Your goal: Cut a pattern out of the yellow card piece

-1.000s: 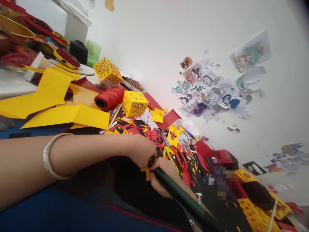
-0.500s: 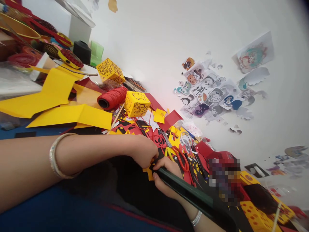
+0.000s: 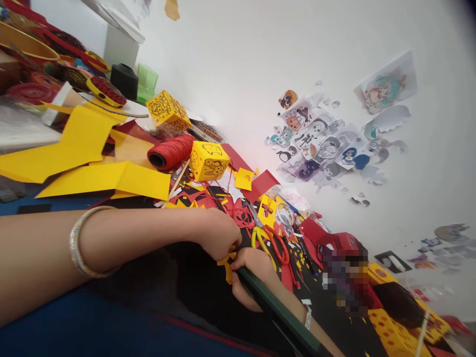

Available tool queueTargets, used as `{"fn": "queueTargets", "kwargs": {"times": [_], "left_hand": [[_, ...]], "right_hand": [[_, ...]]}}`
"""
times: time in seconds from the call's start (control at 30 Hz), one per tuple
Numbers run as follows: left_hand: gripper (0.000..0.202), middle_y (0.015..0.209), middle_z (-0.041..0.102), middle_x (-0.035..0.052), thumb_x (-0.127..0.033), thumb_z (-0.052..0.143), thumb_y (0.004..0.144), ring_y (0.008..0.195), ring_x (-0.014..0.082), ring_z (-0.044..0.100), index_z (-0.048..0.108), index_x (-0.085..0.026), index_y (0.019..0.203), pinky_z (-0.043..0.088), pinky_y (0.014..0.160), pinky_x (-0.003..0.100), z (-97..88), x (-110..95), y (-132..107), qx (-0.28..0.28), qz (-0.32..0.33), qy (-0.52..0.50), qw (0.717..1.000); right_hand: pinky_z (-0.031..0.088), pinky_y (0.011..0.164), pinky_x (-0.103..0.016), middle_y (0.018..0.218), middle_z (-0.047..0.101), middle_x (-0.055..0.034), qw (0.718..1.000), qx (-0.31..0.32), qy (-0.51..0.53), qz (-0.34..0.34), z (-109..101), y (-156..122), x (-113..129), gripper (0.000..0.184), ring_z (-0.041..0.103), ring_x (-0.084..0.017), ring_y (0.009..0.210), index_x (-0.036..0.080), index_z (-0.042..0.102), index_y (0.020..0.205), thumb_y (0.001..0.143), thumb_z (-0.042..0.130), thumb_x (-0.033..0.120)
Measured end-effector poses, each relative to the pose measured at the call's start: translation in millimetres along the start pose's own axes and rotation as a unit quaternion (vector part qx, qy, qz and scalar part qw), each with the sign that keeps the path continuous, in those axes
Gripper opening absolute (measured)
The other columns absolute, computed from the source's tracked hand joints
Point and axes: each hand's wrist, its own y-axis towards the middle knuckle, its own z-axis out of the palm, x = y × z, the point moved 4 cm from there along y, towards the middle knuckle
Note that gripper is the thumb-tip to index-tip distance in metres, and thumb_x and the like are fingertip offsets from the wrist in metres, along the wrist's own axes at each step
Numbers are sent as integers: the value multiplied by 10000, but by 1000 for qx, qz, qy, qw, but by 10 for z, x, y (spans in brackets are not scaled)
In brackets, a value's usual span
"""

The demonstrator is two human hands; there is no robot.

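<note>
head camera shows our left hand clenched on a small yellow paper cut-out, between our hands and more exposed than a moment ago, suggesting we are re-angling it, while our right hand grasps a long dark-green tool.

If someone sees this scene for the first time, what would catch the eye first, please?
Probably the left hand and right hand, meeting below the picture's centre at a small yellow paper piece, with a long dark green object slanting from the right hand to the bottom edge. Next, perhaps, a patterned yellow cube behind them, beside a red spool, and the drawings on the white wall at upper right.
</note>
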Motion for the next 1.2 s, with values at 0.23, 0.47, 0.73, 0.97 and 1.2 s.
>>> {"fn": "queueTargets", "kwargs": {"times": [0.23,0.47,0.73,0.97,1.2], "left_hand": [[239,849,692,50,-201,522,651,727,244,618,657,-237,846,372,483,281,-13,-10,-4,3,4,-2,1000],[231,817,700,47,-210,511,636,706,240,625,662,-239,808,366,461,272,-7,11,-3,-13,11,-1,1000],[243,705,702,100,-199,478,578,574,246,625,680,-167,709,320,363,256,14,12,40,-45,-50,-22,998],[200,623,682,89,-206,481,572,509,204,599,663,-160,640,287,333,226,19,2,51,-58,-37,-34,997],[185,603,674,78,-230,488,598,496,187,586,659,-165,627,288,341,224,-3,5,32,-52,-34,-28,998]], "right_hand": [[440,500,-241,541,553,-1,999,-6,-30,-44,-52,44,94,131,544,-149,484,218,472,655,578,408,133],[434,539,-230,602,569,20,999,-25,1,-43,-20,-27,14,186,557,-132,532,224,479,696,568,429,99],[449,564,-268,678,560,8,975,-142,118,126,-124,-117,-97,165,560,-152,602,230,442,711,587,445,121],[394,514,-241,561,529,35,987,-96,13,131,-70,-17,-30,135,520,-142,537,221,462,635,550,443,119],[369,451,-197,551,514,52,995,-68,7,69,-30,-33,-51,165,490,-110,469,224,460,690,577,444,105]]}}
